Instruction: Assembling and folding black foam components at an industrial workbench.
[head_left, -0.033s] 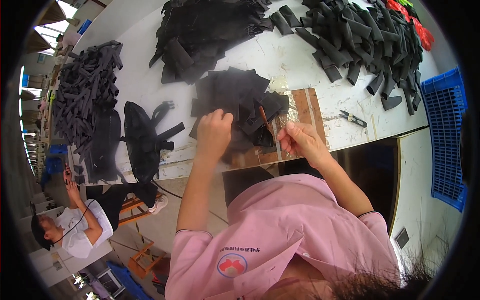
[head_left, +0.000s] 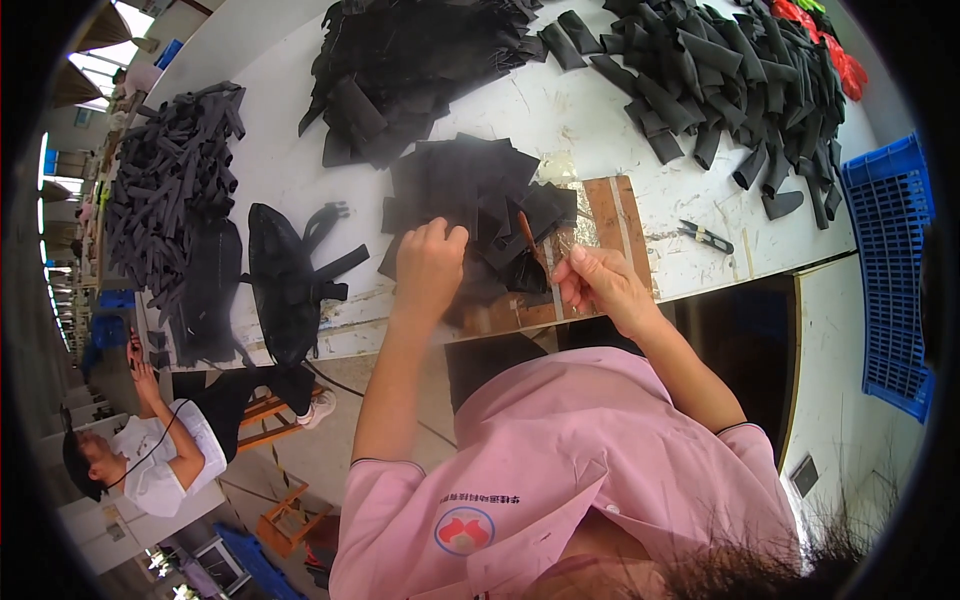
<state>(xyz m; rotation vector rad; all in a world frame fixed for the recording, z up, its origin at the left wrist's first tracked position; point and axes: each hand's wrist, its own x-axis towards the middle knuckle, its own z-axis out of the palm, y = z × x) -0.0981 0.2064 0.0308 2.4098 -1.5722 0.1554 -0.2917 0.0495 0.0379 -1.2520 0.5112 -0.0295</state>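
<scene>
My left hand (head_left: 430,268) is closed, its curled fingers at the near edge of a pile of flat black fabric pieces (head_left: 450,170); the fingertips are mostly hidden. My right hand (head_left: 605,285) is closed in a pinch at the table's front edge. What lies between its thumb and fingers is too small to make out. Just left of those fingers, a slim reddish-brown tool (head_left: 529,232) stands tilted over the fabric. A crumpled black piece (head_left: 522,272) lies between my two hands, beside a brown board (head_left: 612,205) with light strips.
Thread snips (head_left: 706,237) lie at the right. Heaps of black fabric tubes (head_left: 720,80), stacked black sheets (head_left: 400,60) and narrow strips (head_left: 175,170) surround the middle. A black strapped bag (head_left: 283,285) lies left. A blue crate (head_left: 890,280) stands right; a co-worker (head_left: 165,450) sits left.
Both hands have shifted very slightly, the right one's fingers changing their pinch a little. The crumpled black piece between them looks slightly altered in shape.
</scene>
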